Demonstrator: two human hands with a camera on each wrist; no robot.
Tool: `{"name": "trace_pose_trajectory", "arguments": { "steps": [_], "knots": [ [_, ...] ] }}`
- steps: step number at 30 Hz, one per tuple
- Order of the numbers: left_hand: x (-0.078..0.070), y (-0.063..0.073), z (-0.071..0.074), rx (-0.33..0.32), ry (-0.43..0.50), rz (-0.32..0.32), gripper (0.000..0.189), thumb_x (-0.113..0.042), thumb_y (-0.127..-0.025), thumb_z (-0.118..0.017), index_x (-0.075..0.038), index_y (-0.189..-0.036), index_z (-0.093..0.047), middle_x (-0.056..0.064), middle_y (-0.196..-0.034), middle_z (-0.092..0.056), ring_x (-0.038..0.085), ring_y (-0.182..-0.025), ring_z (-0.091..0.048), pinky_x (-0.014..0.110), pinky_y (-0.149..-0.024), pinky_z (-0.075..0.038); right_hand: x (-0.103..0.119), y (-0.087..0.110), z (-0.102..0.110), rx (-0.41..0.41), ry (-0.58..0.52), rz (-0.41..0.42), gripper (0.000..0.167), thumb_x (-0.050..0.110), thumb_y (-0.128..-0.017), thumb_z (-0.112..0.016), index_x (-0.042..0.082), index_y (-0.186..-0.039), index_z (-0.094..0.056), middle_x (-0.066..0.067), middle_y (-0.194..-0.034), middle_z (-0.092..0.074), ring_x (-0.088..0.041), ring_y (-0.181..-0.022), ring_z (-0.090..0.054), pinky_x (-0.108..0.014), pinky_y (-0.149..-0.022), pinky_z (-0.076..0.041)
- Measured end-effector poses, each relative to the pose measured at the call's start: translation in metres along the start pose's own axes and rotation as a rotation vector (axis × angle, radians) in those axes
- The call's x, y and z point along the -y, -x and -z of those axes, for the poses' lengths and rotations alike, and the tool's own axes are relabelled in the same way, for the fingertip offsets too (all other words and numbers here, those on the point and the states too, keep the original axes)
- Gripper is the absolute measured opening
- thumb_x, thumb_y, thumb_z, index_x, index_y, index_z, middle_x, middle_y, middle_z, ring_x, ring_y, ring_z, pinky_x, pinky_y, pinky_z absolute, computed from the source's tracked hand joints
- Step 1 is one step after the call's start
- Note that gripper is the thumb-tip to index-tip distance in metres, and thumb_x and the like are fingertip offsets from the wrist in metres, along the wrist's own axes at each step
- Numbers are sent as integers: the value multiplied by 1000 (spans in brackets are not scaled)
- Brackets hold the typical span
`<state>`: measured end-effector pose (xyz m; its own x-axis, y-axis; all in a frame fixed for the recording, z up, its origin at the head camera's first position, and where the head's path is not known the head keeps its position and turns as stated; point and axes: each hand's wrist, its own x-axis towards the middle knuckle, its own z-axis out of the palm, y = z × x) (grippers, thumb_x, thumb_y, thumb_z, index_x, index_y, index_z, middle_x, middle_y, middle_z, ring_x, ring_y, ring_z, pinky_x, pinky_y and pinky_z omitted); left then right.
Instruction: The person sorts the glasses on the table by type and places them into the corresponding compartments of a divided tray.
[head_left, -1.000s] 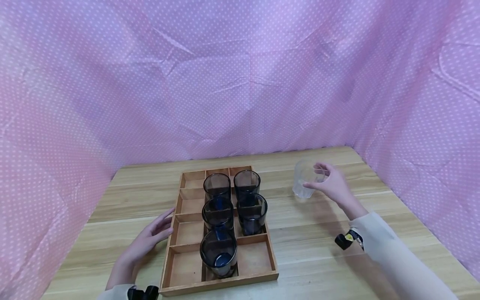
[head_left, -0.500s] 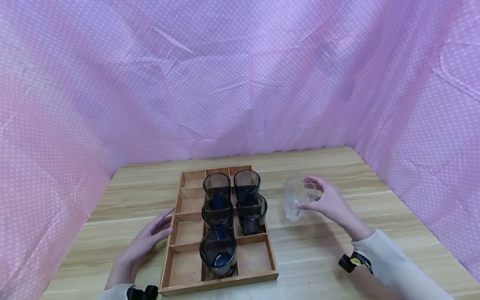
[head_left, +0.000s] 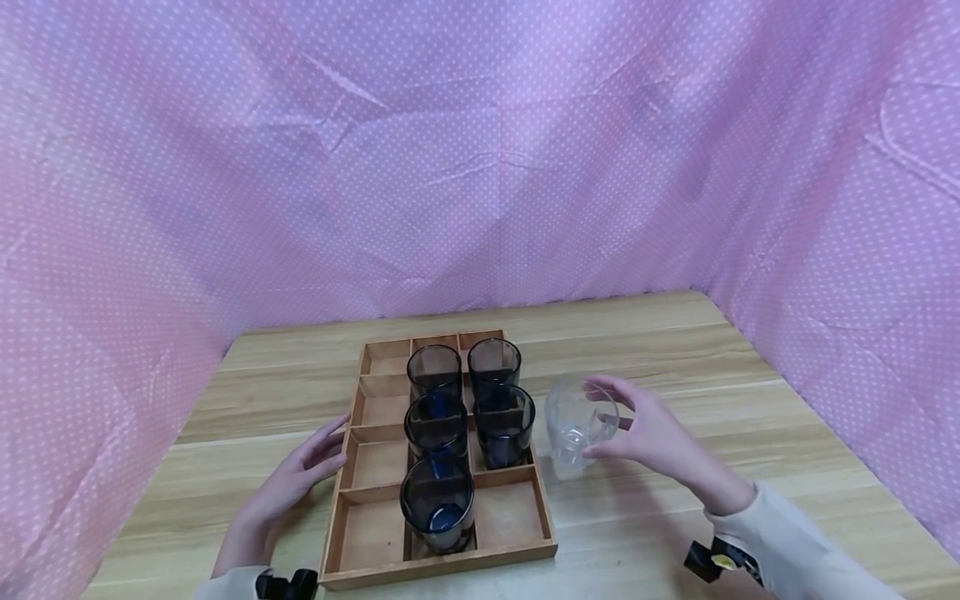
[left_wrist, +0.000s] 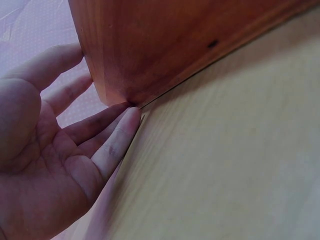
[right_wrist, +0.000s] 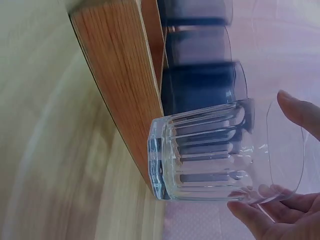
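My right hand (head_left: pixel 648 433) grips a clear drinking glass (head_left: pixel 564 429) near its rim, thumb on one side and fingers on the other. Its fluted body and thick base show in the right wrist view, the base overlapping the side of a wooden compartment tray (right_wrist: pixel 117 65). In the head view the glass is just right of that tray, slightly tilted. My left hand (head_left: pixel 296 477) lies along the tray's left side. In the left wrist view its relaxed fingertips (left_wrist: pixel 131 117) touch the tray's lower wall and the fingers are not curled round it.
Several dark tinted glasses stand in the tray's middle and right columns; the nearest dark glass (head_left: pixel 438 504) is in the front row. The front-right compartment (head_left: pixel 510 512) holds nothing. Pink dotted cloth (head_left: pixel 480 167) hangs behind the wooden table (head_left: pixel 645 317) and along both sides.
My right hand has carried the clear glass leftward and toward me, from the table's right part to beside the tray. The left hand and the tray have stayed put.
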<state>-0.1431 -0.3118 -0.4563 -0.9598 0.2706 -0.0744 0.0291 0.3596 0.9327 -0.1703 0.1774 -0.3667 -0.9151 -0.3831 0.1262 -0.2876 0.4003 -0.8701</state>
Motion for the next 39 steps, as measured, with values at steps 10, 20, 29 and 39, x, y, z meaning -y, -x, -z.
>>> {"name": "trace_pose_trajectory", "arguments": {
  "steps": [10,20,29,39],
  "knots": [
    [0,0,0,-12,-8,12,63,-20,-100,-53,-13,-155,-22,30,-151,-32,-17,-115,-44,8,-94,-35,15,14,-15,83,-57,99,88,14,-62,-90,0,-137,-46,-22,-134,-54,-42,-123,-50,-34,-93,-53],
    [-1,1,-3,-26,-19,29,63,-21,-99,-54,-14,-155,-24,29,-152,-32,-18,-113,-44,10,-93,-38,21,20,-28,115,-61,109,89,12,-60,-91,5,-137,-47,-21,-133,-55,-32,-121,-53,-34,-92,-54],
    [-1,2,-4,-37,-25,28,63,-21,-100,-54,-14,-154,-24,29,-151,-33,-18,-112,-44,12,-92,-39,20,21,-41,150,-114,120,92,17,-60,-91,6,-139,-45,-20,-133,-54,-13,-120,-53,-34,-93,-53],
    [1,1,-4,-40,-24,20,63,-21,-100,-54,-14,-154,-24,30,-151,-33,-18,-113,-44,12,-92,-40,21,22,-56,167,-158,132,93,17,-60,-91,4,-139,-44,-17,-137,-53,-33,-123,-54,-33,-93,-53]
  ]
}}
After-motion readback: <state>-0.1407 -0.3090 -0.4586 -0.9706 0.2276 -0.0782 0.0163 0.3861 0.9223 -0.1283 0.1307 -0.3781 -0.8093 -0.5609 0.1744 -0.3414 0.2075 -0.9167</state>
